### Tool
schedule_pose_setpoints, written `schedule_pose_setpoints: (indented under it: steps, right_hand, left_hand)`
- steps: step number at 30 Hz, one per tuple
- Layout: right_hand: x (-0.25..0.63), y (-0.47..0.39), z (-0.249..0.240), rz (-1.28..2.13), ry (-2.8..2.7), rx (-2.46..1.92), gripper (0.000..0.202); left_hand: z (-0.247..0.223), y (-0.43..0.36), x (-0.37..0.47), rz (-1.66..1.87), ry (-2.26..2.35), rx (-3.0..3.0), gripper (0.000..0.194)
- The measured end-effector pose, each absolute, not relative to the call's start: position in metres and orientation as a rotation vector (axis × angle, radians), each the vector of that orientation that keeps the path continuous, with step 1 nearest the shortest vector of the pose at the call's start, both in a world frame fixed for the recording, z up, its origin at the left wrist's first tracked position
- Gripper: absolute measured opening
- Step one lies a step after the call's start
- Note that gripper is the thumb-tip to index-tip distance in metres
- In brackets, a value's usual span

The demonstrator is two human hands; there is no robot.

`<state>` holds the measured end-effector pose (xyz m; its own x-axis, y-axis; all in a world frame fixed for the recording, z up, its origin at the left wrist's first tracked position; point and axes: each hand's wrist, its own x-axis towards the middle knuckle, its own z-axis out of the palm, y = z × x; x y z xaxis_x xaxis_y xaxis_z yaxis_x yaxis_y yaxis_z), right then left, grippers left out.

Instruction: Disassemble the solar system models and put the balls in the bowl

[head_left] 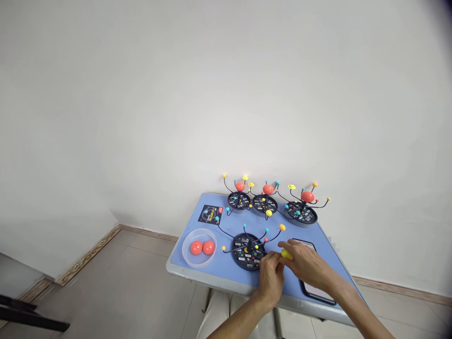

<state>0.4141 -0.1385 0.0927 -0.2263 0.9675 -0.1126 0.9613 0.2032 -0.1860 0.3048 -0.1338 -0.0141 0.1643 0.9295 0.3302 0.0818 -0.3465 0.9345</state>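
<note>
A solar system model [243,261] with a round black base and thin curved arms stands near the table's front edge. Small blue, orange, yellow and red balls tip its arms. My left hand [271,278] is closed at the right side of this model, its fingertips around what looks like one arm. Right beside it, my right hand [300,261] grips a yellow planet piece [286,254], partly covered by the fingers. Where the piece meets the arm is hidden by my hands.
Three similar models with red balls [240,187] [268,189] [307,197] line the back of the blue table [226,278]. A clear round tub [189,259] holds two red balls [208,247]. A black card [208,214] lies behind it; a phone [319,293] lies under my right forearm.
</note>
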Motion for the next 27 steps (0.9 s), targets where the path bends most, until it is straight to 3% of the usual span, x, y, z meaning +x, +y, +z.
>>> schedule_pose_setpoints:
  steps: [5,18,27]
  right_hand:
    - [0.4104,-0.1382,0.0969,0.303,-2.468,-1.942,0.024]
    - [0.4141,-0.1418,0.0933,0.292,-2.481,-1.814,0.038]
    - [0.4140,-0.1396,0.0902,0.270,-2.468,-1.929,0.024]
  left_hand:
    - [-0.0100,-0.1355,0.3039,1.305,0.971,1.616,0.030]
    - [-0.0131,-0.1347,0.3056,1.317,0.962,1.624,0.028]
    - [-0.0124,-0.1350,0.3050,1.314,0.964,1.642,0.028]
